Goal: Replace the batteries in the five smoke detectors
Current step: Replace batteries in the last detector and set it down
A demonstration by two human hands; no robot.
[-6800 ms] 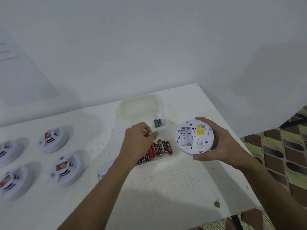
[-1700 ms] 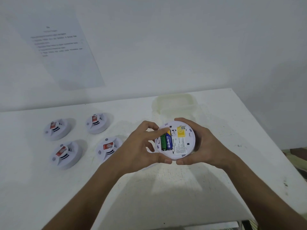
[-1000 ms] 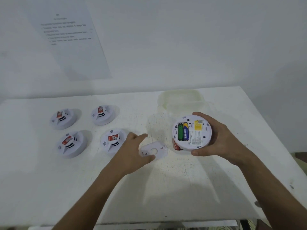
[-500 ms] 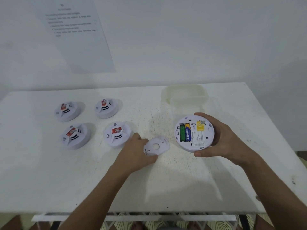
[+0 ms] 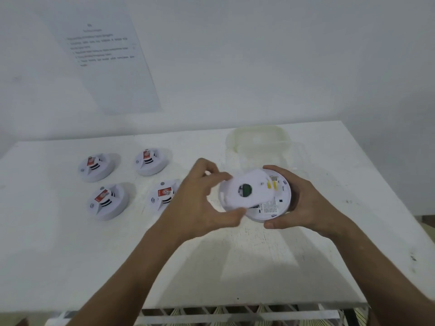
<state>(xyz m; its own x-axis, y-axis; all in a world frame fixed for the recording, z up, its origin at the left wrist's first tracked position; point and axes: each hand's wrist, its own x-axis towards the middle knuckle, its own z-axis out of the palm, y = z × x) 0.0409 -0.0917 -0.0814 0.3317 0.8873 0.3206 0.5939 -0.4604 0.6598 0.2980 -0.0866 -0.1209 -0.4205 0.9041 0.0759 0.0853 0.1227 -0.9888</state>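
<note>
Two hands share the job — the right hand [image 5: 303,203] cups the smoke detector [image 5: 266,196], the left hand [image 5: 200,198] pinches the back cover [image 5: 244,191] — which, seated askew, may not latch.

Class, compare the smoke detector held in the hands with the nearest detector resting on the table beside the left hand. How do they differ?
The held smoke detector is off the table, gripped by the right hand; the nearest table detector rests on the table, untouched.
The held one shows its back, with the left hand laying a back plate over it; the table one shows its vented face and red sticker.
Both are round and white.
</note>
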